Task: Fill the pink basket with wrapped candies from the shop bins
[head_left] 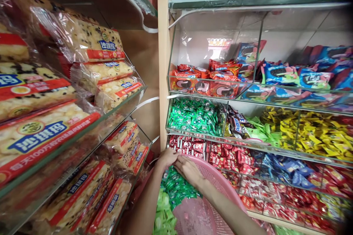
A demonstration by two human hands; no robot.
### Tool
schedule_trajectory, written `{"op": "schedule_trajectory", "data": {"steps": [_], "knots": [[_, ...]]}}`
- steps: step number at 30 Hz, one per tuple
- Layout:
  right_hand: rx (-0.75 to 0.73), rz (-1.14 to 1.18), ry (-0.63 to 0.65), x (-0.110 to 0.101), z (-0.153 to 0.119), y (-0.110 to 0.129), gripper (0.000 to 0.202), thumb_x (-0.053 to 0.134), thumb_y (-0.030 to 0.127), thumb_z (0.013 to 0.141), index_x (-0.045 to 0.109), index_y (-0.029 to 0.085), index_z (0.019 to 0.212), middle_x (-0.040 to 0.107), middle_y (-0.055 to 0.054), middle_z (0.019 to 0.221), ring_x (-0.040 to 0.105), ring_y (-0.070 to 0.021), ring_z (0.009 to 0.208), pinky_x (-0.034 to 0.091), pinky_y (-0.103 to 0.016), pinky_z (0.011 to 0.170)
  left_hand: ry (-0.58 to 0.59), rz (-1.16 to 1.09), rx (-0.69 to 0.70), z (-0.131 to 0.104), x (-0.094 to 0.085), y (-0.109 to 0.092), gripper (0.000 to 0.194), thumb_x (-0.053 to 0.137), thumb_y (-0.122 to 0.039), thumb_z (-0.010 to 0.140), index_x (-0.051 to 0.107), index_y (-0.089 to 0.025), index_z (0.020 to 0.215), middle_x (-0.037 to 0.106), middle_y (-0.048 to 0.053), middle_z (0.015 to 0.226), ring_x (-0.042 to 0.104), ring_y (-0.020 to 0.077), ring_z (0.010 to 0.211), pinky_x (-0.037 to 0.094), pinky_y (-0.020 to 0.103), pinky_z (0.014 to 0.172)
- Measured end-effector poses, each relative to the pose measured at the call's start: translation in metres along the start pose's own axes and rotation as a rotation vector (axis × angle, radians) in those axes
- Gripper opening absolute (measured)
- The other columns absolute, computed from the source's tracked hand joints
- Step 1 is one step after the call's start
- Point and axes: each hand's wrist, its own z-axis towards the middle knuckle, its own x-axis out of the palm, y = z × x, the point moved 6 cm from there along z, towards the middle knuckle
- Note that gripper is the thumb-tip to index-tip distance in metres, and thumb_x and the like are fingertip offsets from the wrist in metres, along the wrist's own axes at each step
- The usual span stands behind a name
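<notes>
Both hands meet at the far side of a pink plastic basket (228, 183) with mesh walls. My left hand (167, 156) is at the far left of the basket, its fingers mostly hidden, so its grip cannot be told. Touching it, my right hand (191, 170) lies with fingers stretched over green-wrapped candies (179, 187) in the basket. Light green packets (164, 214) are heaped nearer to me, beside a bare patch of the basket's bottom. Just beyond the hands sits a compartment of dark red packets (197, 147).
Glass-fronted shelves with packaged puffed-grain bars (52, 132) rise close on the left. A wooden post (163, 62) divides the shelving. On the right, tiers hold green candies (193, 115), yellow packets (325, 134), blue packets (286, 169) and red snack packs (224, 86).
</notes>
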Motion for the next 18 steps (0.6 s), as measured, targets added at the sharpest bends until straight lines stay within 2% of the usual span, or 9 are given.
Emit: {"op": "schedule_trajectory", "data": {"steps": [7,13,18], "knots": [[0.036,-0.061,0.043,0.0049,0.0025,0.0028,0.023,0.038,0.017,0.092,0.061,0.017,0.090,0.060,-0.007,0.093,0.055,-0.0200,0.087,0.043,-0.029,0.075,-0.024,0.065,0.033,-0.0010,-0.0016,-0.0018,0.054,0.047,-0.063,0.075,0.068,-0.014,0.065,0.062,0.004,0.062,0.050,0.0133,0.059,0.029,0.022,0.055],[0.054,-0.038,0.064,0.0084,0.0014,0.0045,0.022,0.038,0.013,0.091,0.060,0.017,0.094,0.061,-0.008,0.098,0.056,-0.0207,0.090,0.042,-0.029,0.078,-0.031,0.091,0.031,-0.0006,-0.0021,-0.0021,0.054,0.046,-0.063,0.075,0.067,-0.014,0.064,0.059,0.003,0.057,0.050,0.0133,0.058,0.029,0.022,0.054],[0.046,-0.033,0.056,0.0107,0.0019,0.0050,0.022,0.038,0.012,0.091,0.059,0.017,0.094,0.062,-0.009,0.100,0.056,-0.0216,0.092,0.043,-0.030,0.078,-0.010,0.027,0.018,0.0003,-0.0003,-0.0001,0.052,0.048,-0.063,0.073,0.065,-0.015,0.063,0.060,0.003,0.061,0.052,0.0144,0.062,0.029,0.022,0.055]]}}
